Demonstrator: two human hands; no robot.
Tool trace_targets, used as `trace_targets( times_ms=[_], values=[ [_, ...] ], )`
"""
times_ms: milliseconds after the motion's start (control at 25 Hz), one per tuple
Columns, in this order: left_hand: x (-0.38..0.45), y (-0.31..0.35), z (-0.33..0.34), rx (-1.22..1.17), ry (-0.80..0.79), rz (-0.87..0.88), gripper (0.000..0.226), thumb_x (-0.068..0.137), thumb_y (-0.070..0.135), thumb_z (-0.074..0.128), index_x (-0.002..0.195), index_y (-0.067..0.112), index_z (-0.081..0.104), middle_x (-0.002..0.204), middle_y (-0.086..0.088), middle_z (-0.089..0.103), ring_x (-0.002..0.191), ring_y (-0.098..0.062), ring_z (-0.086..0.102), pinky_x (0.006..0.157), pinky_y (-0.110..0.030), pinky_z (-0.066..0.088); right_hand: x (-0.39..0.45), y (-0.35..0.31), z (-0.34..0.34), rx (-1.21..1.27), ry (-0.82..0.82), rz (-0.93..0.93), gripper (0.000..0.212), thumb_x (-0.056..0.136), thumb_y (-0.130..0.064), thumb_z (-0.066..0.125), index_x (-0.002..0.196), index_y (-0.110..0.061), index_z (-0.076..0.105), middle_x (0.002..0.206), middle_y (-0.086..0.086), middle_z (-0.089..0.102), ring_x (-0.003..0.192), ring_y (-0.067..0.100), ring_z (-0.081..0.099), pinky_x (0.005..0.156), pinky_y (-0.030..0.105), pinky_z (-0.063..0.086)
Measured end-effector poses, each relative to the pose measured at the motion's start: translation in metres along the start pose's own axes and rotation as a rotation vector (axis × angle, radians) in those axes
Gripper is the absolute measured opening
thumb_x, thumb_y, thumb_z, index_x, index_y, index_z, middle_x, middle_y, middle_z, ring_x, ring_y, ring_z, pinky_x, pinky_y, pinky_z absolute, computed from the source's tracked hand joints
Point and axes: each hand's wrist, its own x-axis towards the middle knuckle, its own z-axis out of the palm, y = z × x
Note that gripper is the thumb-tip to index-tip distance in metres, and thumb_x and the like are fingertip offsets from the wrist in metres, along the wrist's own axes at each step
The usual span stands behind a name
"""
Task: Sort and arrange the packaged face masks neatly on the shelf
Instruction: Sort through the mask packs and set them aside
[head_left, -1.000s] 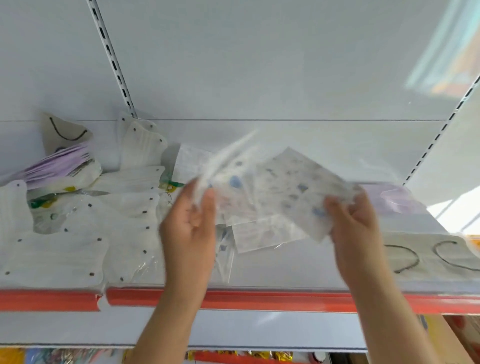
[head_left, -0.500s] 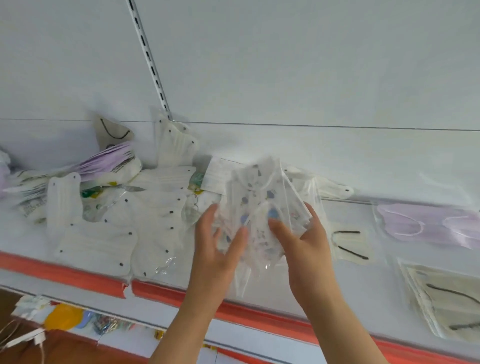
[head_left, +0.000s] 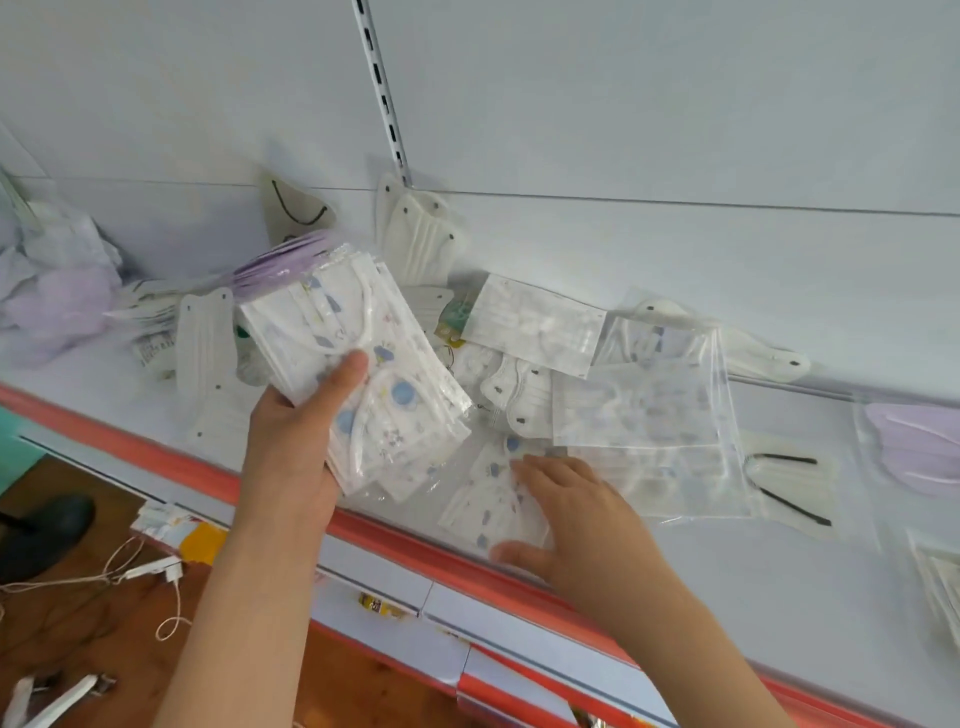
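The left hand (head_left: 296, 447) grips a stack of printed masks (head_left: 358, 374) — thumb curled over the top packet, fingers hidden beneath — and holds it tilted above the shelf (head_left: 727, 561), just left of the loose packet. The right hand (head_left: 587, 525) lies nearly flat, fingers spread and thumb out, pressing a single printed packet (head_left: 493, 499) against the shelf just behind the red edge strip (head_left: 415, 545); whether any finger hooks under it I cannot tell.

Half a second ago both hands held one bundle together above the shelf; now they are apart, the left keeping the stack and the right down on the shelf on the lone packet.

Right of that packet lie clear bags (head_left: 649, 415), a black-looped mask (head_left: 789, 488) and a lilac mask (head_left: 919, 447). Behind the stack sits a purple pile (head_left: 280, 265), with white masks (head_left: 421, 234) leaning on the back wall.
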Motion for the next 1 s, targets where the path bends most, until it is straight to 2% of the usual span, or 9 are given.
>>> trace_targets(
  times_ms=[120, 240, 360, 480, 560, 640, 720, 880, 1000],
  values=[
    [0.011, -0.008, 0.000, 0.033, 0.041, -0.036, 0.027, 0.090, 0.023, 0.073, 0.117, 0.018, 0.070, 0.104, 0.000, 0.079, 0.089, -0.016, 0.077, 0.067, -0.036, 0.063, 0.006, 0.001, 0.008, -0.021, 0.091, -0.020, 0.049, 0.084, -0.052, 0.069, 0.129, -0.034, 0.064, 0.143, -0.016, 0.053, 0.137, 0.009, 0.043, 0.114, 0.022, 0.020],
    [0.028, -0.005, -0.007, 0.061, 0.061, -0.091, 0.021, 0.094, 0.019, 0.061, 0.114, 0.014, 0.068, 0.095, 0.000, 0.077, 0.073, -0.012, 0.075, 0.057, -0.027, 0.058, 0.005, 0.002, 0.008, 0.016, 0.272, -0.027, 0.015, 0.081, -0.040, 0.077, 0.093, -0.031, 0.078, 0.099, -0.017, 0.075, 0.102, 0.005, 0.067, 0.108, 0.018, 0.029],
    [0.042, 0.000, -0.016, 0.164, -0.065, -0.053, 0.017, 0.094, 0.013, 0.065, 0.109, 0.016, 0.070, 0.099, -0.001, 0.078, 0.083, -0.014, 0.077, 0.067, -0.031, 0.059, -0.004, -0.002, -0.017, 0.442, 0.403, 0.153, 0.005, 0.088, -0.038, 0.070, 0.089, -0.035, 0.074, 0.084, -0.024, 0.070, 0.084, -0.007, 0.063, 0.081, 0.002, 0.040],
    [0.051, 0.003, -0.018, 0.197, -0.147, 0.013, 0.021, 0.086, 0.014, 0.076, 0.107, 0.019, 0.072, 0.098, 0.000, 0.079, 0.088, -0.018, 0.077, 0.071, -0.034, 0.060, -0.007, -0.017, -0.043, 0.638, 0.781, 0.193, 0.023, 0.094, -0.037, 0.061, 0.074, -0.028, 0.065, 0.059, -0.011, 0.055, 0.056, 0.001, 0.047, 0.054, 0.016, 0.035],
    [0.051, 0.000, -0.015, 0.116, -0.192, -0.050, 0.020, 0.086, 0.013, 0.076, 0.105, 0.017, 0.072, 0.097, -0.004, 0.080, 0.087, -0.020, 0.077, 0.066, -0.034, 0.062, 0.002, -0.033, -0.047, 0.635, 0.887, 0.095, 0.022, 0.097, -0.042, 0.056, 0.086, -0.028, 0.069, 0.068, -0.016, 0.058, 0.065, 0.000, 0.051, 0.061, 0.012, 0.038],
    [0.048, -0.006, -0.008, 0.010, -0.296, -0.182, 0.021, 0.091, 0.014, 0.069, 0.112, 0.013, 0.071, 0.103, -0.008, 0.079, 0.092, -0.022, 0.077, 0.066, -0.033, 0.062, 0.021, -0.048, -0.034, 0.446, 0.818, -0.062, 0.023, 0.098, -0.035, 0.055, 0.113, -0.030, 0.071, 0.109, -0.026, 0.067, 0.109, -0.001, 0.058, 0.094, 0.014, 0.041],
    [0.046, -0.010, -0.002, -0.075, -0.406, -0.310, 0.031, 0.095, 0.026, 0.061, 0.122, 0.012, 0.069, 0.114, -0.012, 0.076, 0.099, -0.025, 0.075, 0.072, -0.036, 0.063, 0.036, -0.051, -0.008, 0.250, 0.648, -0.244, 0.028, 0.098, -0.023, 0.056, 0.122, -0.032, 0.068, 0.142, -0.016, 0.054, 0.139, 0.013, 0.040, 0.112, 0.028, 0.035],
    [0.056, -0.004, -0.008, -0.176, -0.528, -0.413, 0.063, 0.089, 0.064, 0.045, 0.132, 0.022, 0.063, 0.126, -0.010, 0.071, 0.115, -0.029, 0.069, 0.094, -0.048, 0.054, 0.045, -0.048, 0.023, 0.256, 0.358, -0.242, 0.047, 0.098, -0.003, 0.053, 0.130, -0.036, 0.063, 0.156, -0.014, 0.037, 0.149, 0.006, 0.022, 0.118, 0.028, 0.030],
    [0.058, -0.012, -0.011, -0.017, -0.444, -0.259, 0.035, 0.093, 0.026, 0.065, 0.125, 0.013, 0.067, 0.113, -0.012, 0.076, 0.101, -0.028, 0.074, 0.074, -0.039, 0.061, 0.045, -0.050, 0.022, 0.381, 0.264, -0.253, 0.059, 0.093, 0.006, 0.046, 0.135, -0.033, 0.060, 0.156, -0.014, 0.036, 0.147, 0.001, 0.026, 0.119, 0.021, 0.026]
  ],
)
